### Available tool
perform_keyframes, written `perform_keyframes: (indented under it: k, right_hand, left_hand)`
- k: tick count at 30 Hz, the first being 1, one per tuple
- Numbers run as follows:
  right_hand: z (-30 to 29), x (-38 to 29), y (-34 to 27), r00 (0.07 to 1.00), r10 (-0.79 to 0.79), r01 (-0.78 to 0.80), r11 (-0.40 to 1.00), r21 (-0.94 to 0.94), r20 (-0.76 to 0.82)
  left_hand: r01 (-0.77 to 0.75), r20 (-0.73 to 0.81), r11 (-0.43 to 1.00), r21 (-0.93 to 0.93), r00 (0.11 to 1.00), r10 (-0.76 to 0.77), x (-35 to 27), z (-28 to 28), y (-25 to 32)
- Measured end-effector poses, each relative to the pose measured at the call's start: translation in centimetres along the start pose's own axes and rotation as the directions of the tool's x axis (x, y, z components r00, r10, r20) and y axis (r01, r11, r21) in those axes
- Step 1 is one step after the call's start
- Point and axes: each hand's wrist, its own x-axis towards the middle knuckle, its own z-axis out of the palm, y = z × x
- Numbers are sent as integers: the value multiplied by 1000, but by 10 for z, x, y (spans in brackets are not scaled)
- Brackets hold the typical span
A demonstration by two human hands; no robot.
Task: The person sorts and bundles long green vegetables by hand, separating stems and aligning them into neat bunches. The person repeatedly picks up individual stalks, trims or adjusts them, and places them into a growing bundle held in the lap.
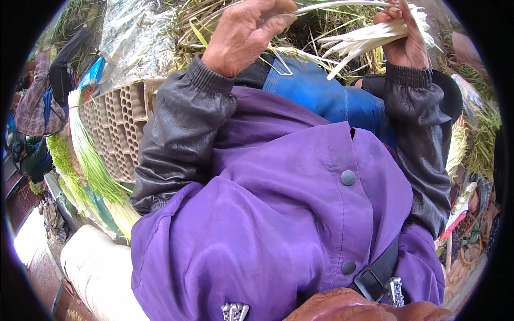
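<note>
My left hand is at the top middle, thumb and fingers pinched at one end of a long thin pale stalk. That stalk runs across to the raised fingers of my right hand. A bunch of white vegetable stalks lies in my right hand, its ends fanning out to the left. Below it, loose leaves and trimmings hang over a blue apron or cloth on my lap. The upper edge of the picture cuts off part of both hands.
Hollow clay bricks stand left of my arm, beside a tied bundle of long green-and-white stalks. A white sack is at lower left. Plastic sheeting lies ahead. Another person in a plaid shirt is far left. More greens lie right.
</note>
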Motion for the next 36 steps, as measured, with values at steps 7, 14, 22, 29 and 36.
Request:
perform_keyframes:
  k: [7, 14, 22, 29, 36]
  right_hand:
    - [7, 0, 5, 991, 115, -108, 989, 97, -74]
    - [33, -18, 11, 985, 155, -151, 987, -54, 80]
    - [42, -22, 11, 990, 134, -140, 978, -157, -50]
    - [41, -22, 12, 986, 145, -156, 974, -162, -82]
    - [52, -32, 17, 988, 150, -153, 960, -235, -33]
  left_hand:
    - [136, 104, 967, -218, 988, -115, 4, 10, -1]
    - [212, 112, 968, -133, 974, -198, -1, 14, 3]
    - [152, 91, 970, -192, 986, -137, -4, 20, -8]
    - [-13, 143, 988, -157, 989, 36, 0, 21, -15]
    - [-306, 187, 801, 515, 952, 244, -1, 27, -9]
